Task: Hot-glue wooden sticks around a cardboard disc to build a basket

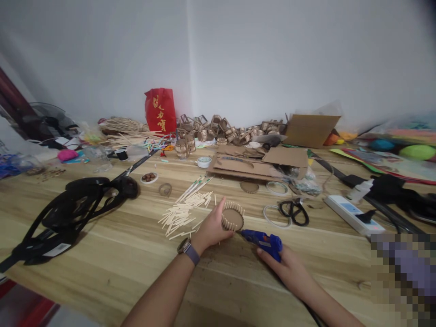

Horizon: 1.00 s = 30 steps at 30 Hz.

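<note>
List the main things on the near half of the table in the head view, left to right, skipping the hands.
Black strapped gear, white dish of brown beads, loose pale sticks, cardboard disc edged with short sticks, blue glue gun, white power strip.

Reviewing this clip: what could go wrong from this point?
The blue glue gun in the right hand has its nozzle close to the left hand, so a slip might burn a finger. The left hand grips the round cardboard piece by its ring of short sticks; squeezing could knock some loose. The loose sticks nearby might get brushed aside.
</note>
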Motion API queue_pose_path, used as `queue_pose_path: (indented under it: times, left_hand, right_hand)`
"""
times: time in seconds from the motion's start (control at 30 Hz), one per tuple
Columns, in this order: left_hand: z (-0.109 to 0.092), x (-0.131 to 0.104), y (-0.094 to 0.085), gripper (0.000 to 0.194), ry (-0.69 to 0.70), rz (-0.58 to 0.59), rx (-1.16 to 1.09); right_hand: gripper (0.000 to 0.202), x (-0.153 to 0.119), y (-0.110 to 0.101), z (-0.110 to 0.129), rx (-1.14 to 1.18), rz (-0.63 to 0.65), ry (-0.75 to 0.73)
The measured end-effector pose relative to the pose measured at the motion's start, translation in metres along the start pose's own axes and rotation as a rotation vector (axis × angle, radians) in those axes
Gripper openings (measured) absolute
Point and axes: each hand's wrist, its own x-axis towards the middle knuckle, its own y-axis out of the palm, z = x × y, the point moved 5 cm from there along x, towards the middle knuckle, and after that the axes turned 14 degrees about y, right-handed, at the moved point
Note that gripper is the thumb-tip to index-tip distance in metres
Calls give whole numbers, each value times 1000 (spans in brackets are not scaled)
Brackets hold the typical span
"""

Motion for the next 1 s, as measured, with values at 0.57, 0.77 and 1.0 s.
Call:
queue_pose_path:
  times: [0.57, 0.77, 1.0]
  left_hand:
    - [-4, 0, -1, 107, 5, -3, 11]
    - [-2, 0, -1, 106, 11, -5, 9]
    - [0, 0, 0, 107, 17, -7, 8]
  right_hand:
    - [40, 0, 0, 2, -3, -22, -24]
    - [40, -1, -1, 3, 1, -33, -10]
    - [39, -1, -1, 5, -9, -25, 16]
